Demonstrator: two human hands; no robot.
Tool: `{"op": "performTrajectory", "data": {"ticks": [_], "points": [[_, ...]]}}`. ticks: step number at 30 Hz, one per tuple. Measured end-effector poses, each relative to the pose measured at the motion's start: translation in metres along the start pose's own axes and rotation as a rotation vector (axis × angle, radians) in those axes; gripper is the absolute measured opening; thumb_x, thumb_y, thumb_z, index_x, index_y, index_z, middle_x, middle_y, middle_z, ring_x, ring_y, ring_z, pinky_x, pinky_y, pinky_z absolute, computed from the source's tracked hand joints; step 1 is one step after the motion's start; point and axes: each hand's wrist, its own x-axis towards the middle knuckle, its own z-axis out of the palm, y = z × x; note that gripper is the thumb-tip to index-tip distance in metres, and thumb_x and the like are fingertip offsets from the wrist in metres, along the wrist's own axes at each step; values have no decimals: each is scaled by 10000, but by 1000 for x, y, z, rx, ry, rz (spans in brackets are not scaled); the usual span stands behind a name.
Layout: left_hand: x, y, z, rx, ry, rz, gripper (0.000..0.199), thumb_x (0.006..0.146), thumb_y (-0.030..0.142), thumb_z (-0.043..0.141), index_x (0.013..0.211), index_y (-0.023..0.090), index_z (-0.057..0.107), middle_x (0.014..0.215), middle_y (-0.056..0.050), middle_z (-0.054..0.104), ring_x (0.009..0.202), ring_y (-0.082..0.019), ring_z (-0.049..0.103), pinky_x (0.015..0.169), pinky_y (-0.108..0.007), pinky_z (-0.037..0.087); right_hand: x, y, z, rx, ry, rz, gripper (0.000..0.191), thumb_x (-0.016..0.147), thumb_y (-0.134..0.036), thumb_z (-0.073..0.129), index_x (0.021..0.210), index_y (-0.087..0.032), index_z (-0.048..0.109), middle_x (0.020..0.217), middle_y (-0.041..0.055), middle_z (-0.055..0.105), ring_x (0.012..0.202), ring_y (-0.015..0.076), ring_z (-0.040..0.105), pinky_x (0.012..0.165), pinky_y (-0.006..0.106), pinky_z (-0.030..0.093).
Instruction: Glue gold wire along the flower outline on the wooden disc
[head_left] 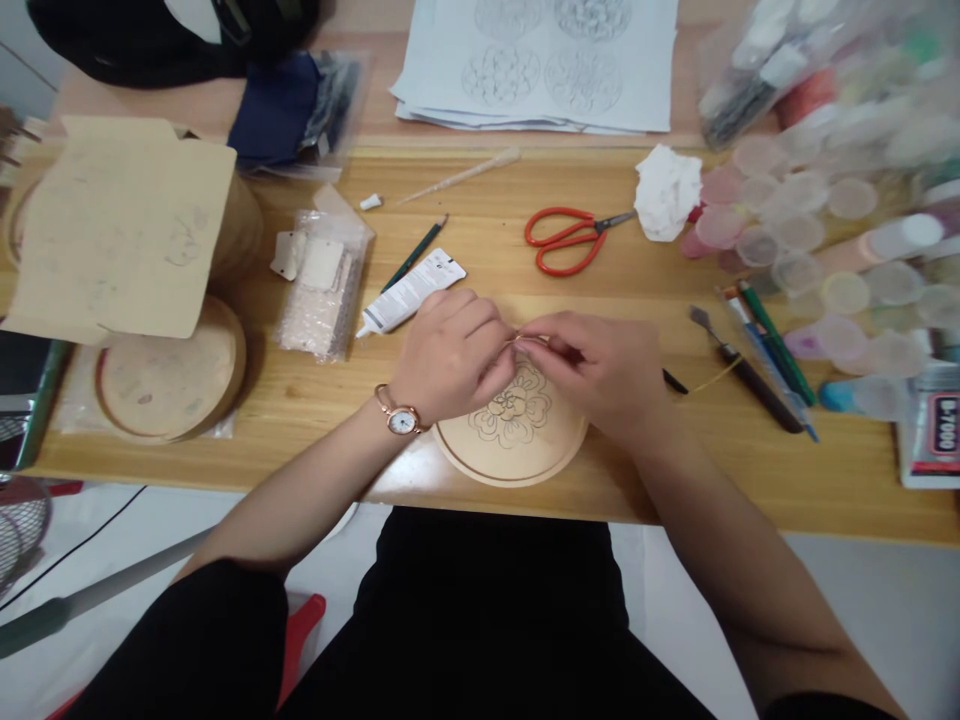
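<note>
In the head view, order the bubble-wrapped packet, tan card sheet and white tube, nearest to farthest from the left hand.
1. White tube, just beyond the left hand
2. Bubble-wrapped packet, left of the tube
3. Tan card sheet, farther left

Single head-worn view, near: looks forward, steeply down past lap (495, 620) onto wooden tabletop (480, 228).

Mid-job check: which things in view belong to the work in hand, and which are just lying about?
In the work:
- thin strand, pinched between left hand and right hand
- round board with a flower drawing, beneath the hands

Apparently lying by for now:
- red-handled scissors
- white tube
- dark pencil
- crumpled tissue
</note>
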Motion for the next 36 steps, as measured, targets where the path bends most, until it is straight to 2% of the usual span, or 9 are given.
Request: {"op": "performTrajectory", "data": {"ticks": [4, 8, 12, 16, 19, 24, 29, 36], "points": [[0, 0, 0, 7, -5, 12, 121, 901, 243, 513, 830, 187, 594, 746, -31, 632, 708, -189, 507, 659, -350, 369, 2, -2, -3, 174, -44, 144, 94, 826, -266, 707, 889, -211, 750, 553, -70, 586, 477, 63, 439, 483, 216, 314], [0, -1, 0, 15, -19, 3, 146, 928, 268, 522, 831, 185, 592, 755, -34, 633, 717, -186, 507, 666, -352, 365, 4, -1, -4, 241, -62, 196, 93, 782, -240, 737, 864, -198, 749, 535, -77, 564, 470, 56, 429, 475, 204, 315], [1, -2, -2, 13, -25, -18, 125, 936, 242, 504, 872, 185, 594, 778, -40, 636, 730, -188, 519, 672, -350, 367, 4, 0, -3, 166, -93, 176, 97, 790, -209, 715, 884, -213, 738, 577, -73, 589, 505, 65, 476, 518, 206, 358], [1, -1, -5, -47, -32, -9, 134, 904, 228, 472, 922, 189, 599, 803, -47, 645, 739, -203, 530, 684, -362, 373, 3, 1, 0, 74, -44, 112, 90, 814, -195, 691, 900, -205, 719, 604, -67, 599, 524, 69, 501, 535, 209, 365], [0, 1, -5, -67, -25, 3, 115, 892, 253, 514, 897, 177, 601, 799, -55, 646, 730, -203, 522, 678, -367, 372, 2, 2, 1, 37, -7, 60, 78, 823, -171, 679, 892, -183, 712, 623, -51, 622, 530, 69, 513, 539, 207, 370], [0, 1, -4, -37, -41, 9, 135, 904, 233, 503, 838, 176, 606, 769, -46, 643, 709, -193, 506, 671, -360, 384, 2, 3, 0, -15, -20, -9, 107, 864, -190, 620, 896, -204, 721, 659, -25, 662, 555, 89, 533, 555, 223, 385], [2, 2, -4, -23, -40, 30, 169, 899, 226, 508, 792, 162, 622, 732, -48, 639, 679, -184, 508, 642, -352, 386, 1, 3, 1, -38, -34, 20, 139, 872, -200, 605, 922, -227, 732, 722, -19, 697, 597, 106, 580, 577, 231, 415], [2, 3, -5, 2, -46, 35, 209, 904, 231, 503, 734, 175, 612, 699, -40, 631, 664, -182, 513, 626, -347, 382, 1, 3, 2, -44, 3, 29, 115, 852, -199, 643, 914, -218, 737, 692, -21, 701, 558, 104, 581, 554, 230, 420]]}}
